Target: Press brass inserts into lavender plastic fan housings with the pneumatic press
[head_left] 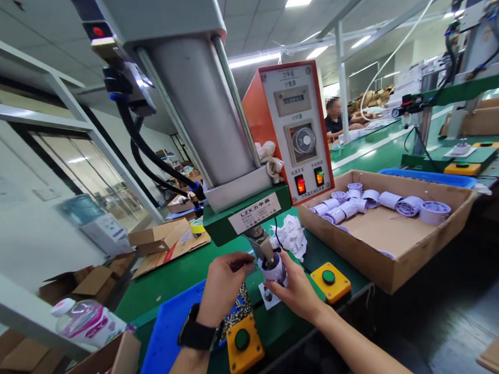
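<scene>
A small white plastic part [273, 268] sits under the press ram [263, 244], cupped by the right hand [297, 290]; the left hand [223, 283] pinches near its top, seemingly seating it; next, both hands must clear to the yellow push-buttons [330, 281]; a carton of like parts [382, 216] lies right, a blue tray [167, 328] left.

A factory assembly line: pneumatic press [196, 89], green conveyor bench [372, 151], cardboard box [393, 239] of white parts.

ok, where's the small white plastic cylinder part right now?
In the head view, low centre: the small white plastic cylinder part sits under the green press head, held by the right hand, with the left hand beside it.
</scene>
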`<state>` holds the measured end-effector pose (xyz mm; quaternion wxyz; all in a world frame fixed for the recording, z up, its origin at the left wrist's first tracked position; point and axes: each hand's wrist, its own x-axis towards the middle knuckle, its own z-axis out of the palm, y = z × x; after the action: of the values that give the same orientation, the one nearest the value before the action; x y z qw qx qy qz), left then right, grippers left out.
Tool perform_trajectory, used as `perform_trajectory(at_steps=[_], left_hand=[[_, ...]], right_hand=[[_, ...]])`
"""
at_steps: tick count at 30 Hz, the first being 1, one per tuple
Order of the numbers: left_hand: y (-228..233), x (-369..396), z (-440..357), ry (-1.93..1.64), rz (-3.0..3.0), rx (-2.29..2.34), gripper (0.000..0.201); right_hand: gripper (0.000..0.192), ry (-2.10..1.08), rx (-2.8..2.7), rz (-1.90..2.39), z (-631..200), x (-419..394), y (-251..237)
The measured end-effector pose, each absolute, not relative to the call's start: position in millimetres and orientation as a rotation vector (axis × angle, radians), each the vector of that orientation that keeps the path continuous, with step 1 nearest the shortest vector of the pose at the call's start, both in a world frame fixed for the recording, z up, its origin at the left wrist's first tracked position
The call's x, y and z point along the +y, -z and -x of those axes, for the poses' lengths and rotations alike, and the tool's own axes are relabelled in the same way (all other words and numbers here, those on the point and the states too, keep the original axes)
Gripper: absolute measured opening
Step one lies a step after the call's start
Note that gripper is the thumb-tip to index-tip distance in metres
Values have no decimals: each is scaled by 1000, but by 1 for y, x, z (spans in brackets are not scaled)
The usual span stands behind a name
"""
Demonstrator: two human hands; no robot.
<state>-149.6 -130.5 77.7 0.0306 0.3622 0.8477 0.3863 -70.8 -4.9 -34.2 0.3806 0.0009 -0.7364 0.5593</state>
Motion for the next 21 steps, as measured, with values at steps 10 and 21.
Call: perform_trajectory(at_steps=[10, 21], left_hand=[[-95, -86, 145, -480, -1349, 2704, 9], [-95, -77, 145, -322, -1378, 2791, 4]], right_hand=[[58, -1482, -1854, -21, 74, -4, 34], [58, -1440, -1893, -20, 77, -6, 35]])
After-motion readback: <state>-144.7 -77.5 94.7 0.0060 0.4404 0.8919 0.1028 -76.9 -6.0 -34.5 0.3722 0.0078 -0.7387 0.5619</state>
